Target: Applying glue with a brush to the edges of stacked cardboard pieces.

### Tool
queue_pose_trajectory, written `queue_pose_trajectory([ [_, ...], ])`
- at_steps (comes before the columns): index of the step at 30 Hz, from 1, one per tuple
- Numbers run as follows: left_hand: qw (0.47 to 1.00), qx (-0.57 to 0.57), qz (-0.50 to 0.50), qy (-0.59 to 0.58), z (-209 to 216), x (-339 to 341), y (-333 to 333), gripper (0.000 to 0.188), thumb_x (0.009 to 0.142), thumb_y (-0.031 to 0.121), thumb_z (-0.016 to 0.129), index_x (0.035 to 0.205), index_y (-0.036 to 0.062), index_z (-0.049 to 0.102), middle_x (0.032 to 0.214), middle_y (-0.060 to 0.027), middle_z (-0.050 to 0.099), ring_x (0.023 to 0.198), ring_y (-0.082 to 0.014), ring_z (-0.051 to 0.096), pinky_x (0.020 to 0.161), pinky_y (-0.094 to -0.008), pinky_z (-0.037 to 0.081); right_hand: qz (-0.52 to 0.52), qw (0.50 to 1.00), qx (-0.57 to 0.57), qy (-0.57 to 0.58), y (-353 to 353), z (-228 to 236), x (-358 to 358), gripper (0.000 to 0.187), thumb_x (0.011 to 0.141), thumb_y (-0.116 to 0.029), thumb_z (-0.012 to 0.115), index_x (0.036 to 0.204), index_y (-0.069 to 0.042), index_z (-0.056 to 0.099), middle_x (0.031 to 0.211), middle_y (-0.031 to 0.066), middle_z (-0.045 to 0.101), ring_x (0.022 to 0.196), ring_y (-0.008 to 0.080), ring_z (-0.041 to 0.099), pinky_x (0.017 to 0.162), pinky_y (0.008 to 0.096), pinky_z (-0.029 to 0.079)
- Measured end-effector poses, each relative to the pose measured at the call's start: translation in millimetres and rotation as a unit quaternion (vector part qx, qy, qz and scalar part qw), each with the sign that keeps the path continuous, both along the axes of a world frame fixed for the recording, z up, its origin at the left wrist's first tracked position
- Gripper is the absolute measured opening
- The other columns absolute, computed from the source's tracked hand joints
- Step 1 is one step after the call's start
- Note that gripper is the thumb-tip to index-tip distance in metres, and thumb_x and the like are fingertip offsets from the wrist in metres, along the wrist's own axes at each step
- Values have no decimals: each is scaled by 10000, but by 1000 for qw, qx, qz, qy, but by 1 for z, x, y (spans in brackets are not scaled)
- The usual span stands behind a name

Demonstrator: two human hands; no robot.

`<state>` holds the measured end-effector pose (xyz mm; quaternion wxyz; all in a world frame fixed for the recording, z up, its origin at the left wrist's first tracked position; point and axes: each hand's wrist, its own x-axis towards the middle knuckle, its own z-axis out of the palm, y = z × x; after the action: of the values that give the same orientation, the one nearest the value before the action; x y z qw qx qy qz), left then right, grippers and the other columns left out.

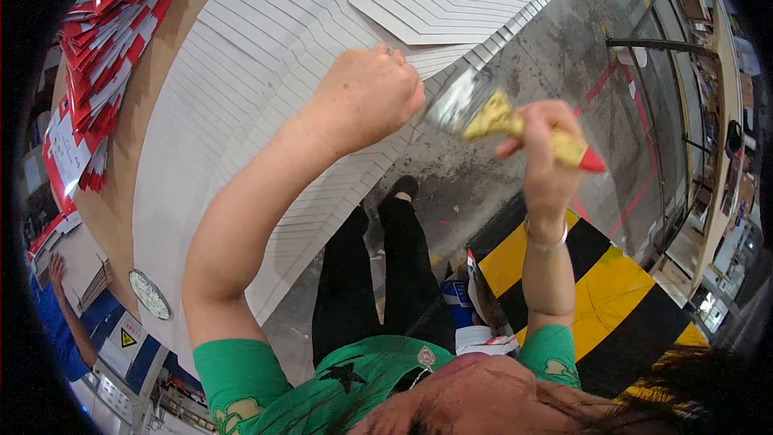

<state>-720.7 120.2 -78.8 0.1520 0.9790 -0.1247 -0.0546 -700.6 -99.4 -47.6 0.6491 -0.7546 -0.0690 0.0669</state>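
My right hand [551, 145] grips a wide flat brush [493, 117] by its yellow handle. The handle ends in a red tip, and the whitish brush head points left and is smeared by motion. My left hand [374, 97] is closed in a fist over the white sheets [241, 56], just left of the brush head. Its fingertips are turned away, so anything pinched in them is hidden. These sheets lie fanned out in overlapping rows, with a smaller fanned stack [451, 0] on top at the far side.
Red and white printed packets [121, 48] lie piled on the brown table [121, 213] at far left. A round glass-like disc [150, 294] sits by the near left edge. Another person's hand [56, 270] shows at left. Right of me are a yellow-and-black striped surface [600, 286] and a rack [660, 44].
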Motion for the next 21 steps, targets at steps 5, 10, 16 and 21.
queue_pose_trajectory([
  [5,1000,4,-9,12,4,2,2,214,846,179,518,720,13,565,837,-148,641,878,-321,635,692,-408,527,-20,1000,23,-1,2,15,-12,90,849,-39,559,773,10,559,786,70,585,544,111,589,492,215,450],
  [10,997,24,-8,76,3,1,0,203,848,191,526,765,13,579,924,-150,644,931,-310,624,694,-404,524,97,990,-86,-52,-9,-6,-37,123,877,-86,537,797,3,563,817,87,582,526,123,579,475,211,446],
  [16,963,178,69,-188,-6,-65,-2,245,832,234,568,890,-4,574,1093,-177,598,1101,-326,542,772,-405,512,-37,999,18,-18,-1,12,-27,156,894,-95,519,792,18,555,818,94,582,523,130,576,476,226,464],
  [21,999,-17,-18,44,5,-66,22,235,818,211,566,802,-23,578,1006,-194,622,1025,-358,581,784,-413,508,-27,999,18,8,13,-6,-54,97,870,-49,534,799,11,558,804,83,582,536,128,596,476,225,463],
])
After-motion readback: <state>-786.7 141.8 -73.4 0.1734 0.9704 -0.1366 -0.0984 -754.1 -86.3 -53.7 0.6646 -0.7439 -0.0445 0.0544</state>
